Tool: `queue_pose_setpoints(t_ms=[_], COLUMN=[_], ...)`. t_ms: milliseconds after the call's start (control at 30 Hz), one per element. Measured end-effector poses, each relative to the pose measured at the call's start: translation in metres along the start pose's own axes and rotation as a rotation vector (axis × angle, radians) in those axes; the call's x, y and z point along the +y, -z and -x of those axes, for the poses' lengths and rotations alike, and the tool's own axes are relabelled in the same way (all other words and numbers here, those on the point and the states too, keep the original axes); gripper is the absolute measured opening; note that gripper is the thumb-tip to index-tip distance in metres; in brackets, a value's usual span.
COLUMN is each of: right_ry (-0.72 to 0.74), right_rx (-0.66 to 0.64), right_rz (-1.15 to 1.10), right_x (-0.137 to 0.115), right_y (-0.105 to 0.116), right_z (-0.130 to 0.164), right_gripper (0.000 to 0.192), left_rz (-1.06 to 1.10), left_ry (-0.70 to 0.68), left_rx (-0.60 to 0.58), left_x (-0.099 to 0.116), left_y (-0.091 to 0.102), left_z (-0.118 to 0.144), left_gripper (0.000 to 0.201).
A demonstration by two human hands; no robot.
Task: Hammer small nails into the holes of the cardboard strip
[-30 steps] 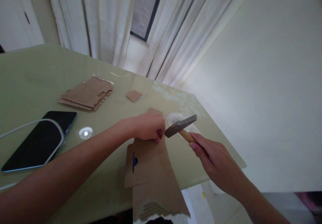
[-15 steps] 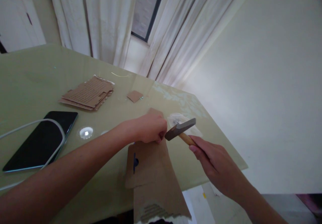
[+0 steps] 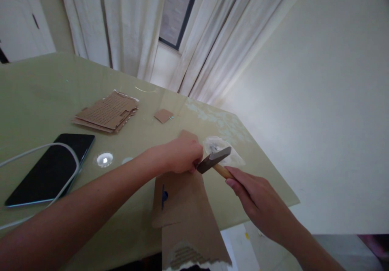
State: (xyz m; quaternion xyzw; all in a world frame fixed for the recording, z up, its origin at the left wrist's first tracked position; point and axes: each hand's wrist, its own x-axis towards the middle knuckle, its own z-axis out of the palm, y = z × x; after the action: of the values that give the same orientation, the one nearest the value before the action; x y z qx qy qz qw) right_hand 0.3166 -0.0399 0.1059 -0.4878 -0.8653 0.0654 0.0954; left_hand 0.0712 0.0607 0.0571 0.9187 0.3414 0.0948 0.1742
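A pale green table (image 3: 36, 88) carries a long cardboard sheet (image 3: 185, 210) that overhangs its near edge. The left hand (image 3: 182, 154) rests curled on the sheet's far end, fingertips pinched together. The right hand (image 3: 258, 204) grips the wooden handle of a hammer (image 3: 214, 160), its head beside the left fingertips.

Hammer (image 3: 214, 160) head sits lower and further left than a second ago, its dark end now right at the left hand (image 3: 182, 154) fingertips above the cardboard sheet (image 3: 182, 206). Right hand (image 3: 258, 204) has shifted slightly left and down with the handle. Left hand has crept a little to the right.
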Motion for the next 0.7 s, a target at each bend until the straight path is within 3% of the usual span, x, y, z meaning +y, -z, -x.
queue_pose_setpoints(t_ms=[200,400,467,700], right_ry=[-0.056,-0.026,-0.023,-0.030], right_rx=[0.166,-0.095,-0.104,0.174], right_rz=[-0.013,-0.021,-0.027,-0.006], right_x=[-0.009,0.002,0.004,-0.008], right_y=[0.012,-0.008,-0.008,0.013], right_z=[-0.001,0.000,0.001,-0.003], right_gripper=[0.028,0.031,0.031,0.029], left_rz=[0.046,0.009,0.015,0.023], left_ry=[0.040,-0.010,-0.013,0.032], left_rx=[-0.024,0.011,0.012,-0.030], left_x=[-0.004,0.000,0.001,-0.004], left_y=[-0.005,-0.001,0.000,-0.005], left_z=[0.000,-0.001,-0.001,0.001], left_gripper=[0.005,0.006,0.007,0.004])
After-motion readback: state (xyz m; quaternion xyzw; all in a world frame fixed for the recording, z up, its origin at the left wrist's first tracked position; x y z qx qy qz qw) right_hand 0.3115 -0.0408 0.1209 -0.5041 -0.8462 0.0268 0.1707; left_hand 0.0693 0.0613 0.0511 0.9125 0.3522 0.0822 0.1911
